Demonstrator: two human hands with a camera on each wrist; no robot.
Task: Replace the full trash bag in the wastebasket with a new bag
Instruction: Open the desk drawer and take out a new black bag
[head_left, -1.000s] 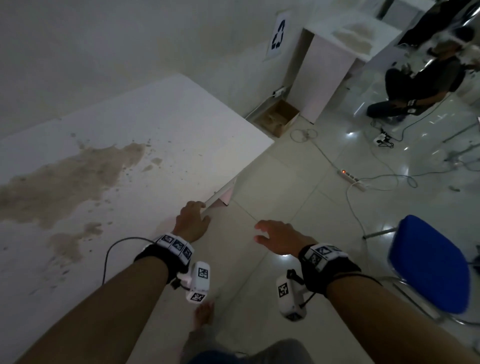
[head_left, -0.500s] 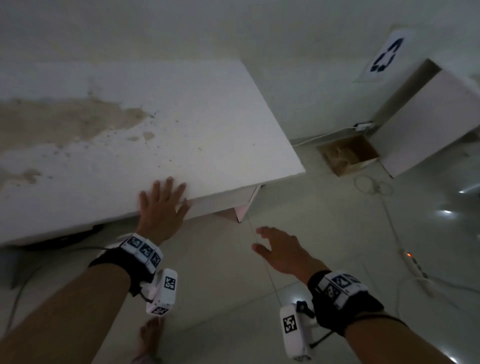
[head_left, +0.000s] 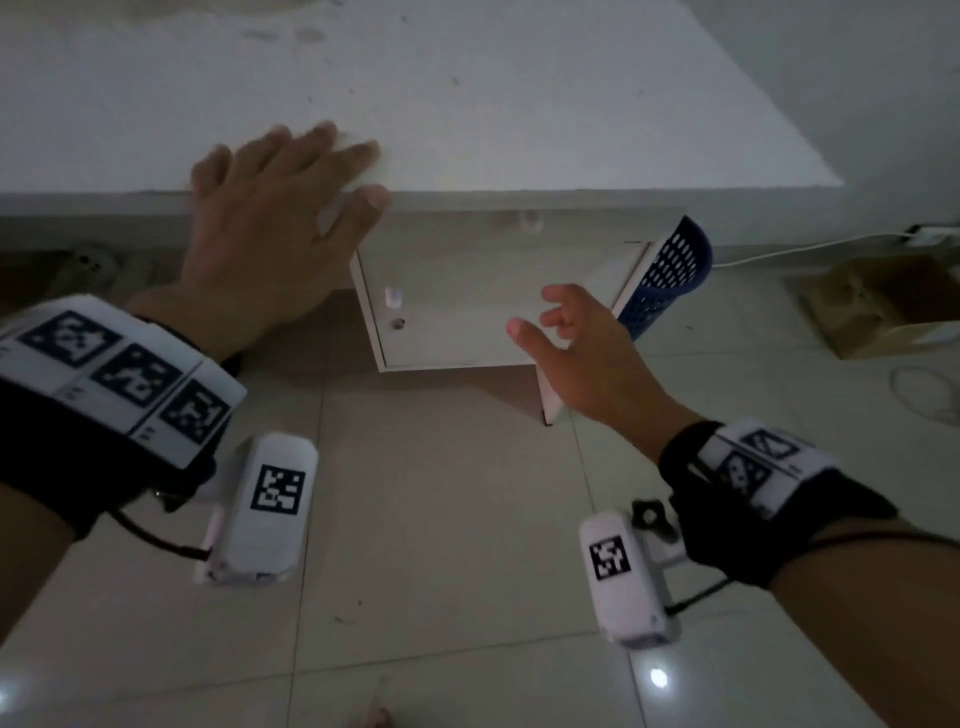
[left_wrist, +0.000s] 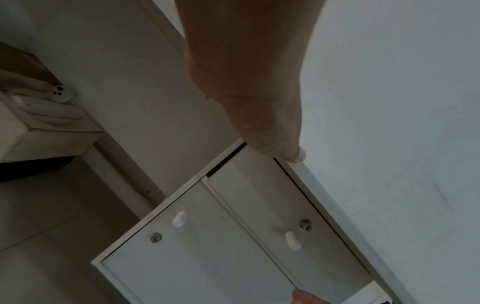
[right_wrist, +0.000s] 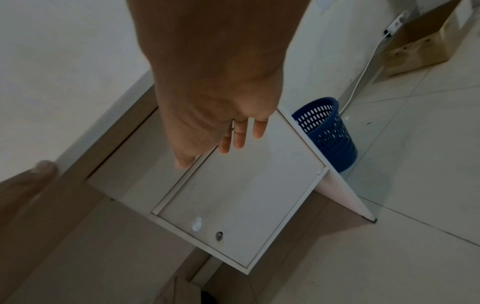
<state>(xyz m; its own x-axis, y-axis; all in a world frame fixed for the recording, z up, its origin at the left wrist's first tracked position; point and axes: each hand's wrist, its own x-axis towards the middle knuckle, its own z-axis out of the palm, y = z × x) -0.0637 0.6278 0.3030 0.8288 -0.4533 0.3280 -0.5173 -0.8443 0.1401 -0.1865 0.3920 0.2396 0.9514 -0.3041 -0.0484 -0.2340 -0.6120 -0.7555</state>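
The blue wastebasket (head_left: 667, 275) stood just beyond my right hand (head_left: 582, 358); its inside was hidden. That hand hung loose, holding nothing. My left hand (head_left: 275, 228) lay flat on the desk (head_left: 571, 104) edge.

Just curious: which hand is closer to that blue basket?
Right. The right hand hovers just beside the blue basket; the left hand rests on the desk edge, farther off.

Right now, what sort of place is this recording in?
Probably an office or workroom: a white desk with a lockable cabinet beneath, a blue perforated wastebasket beside it, and a cardboard box on the tiled floor.
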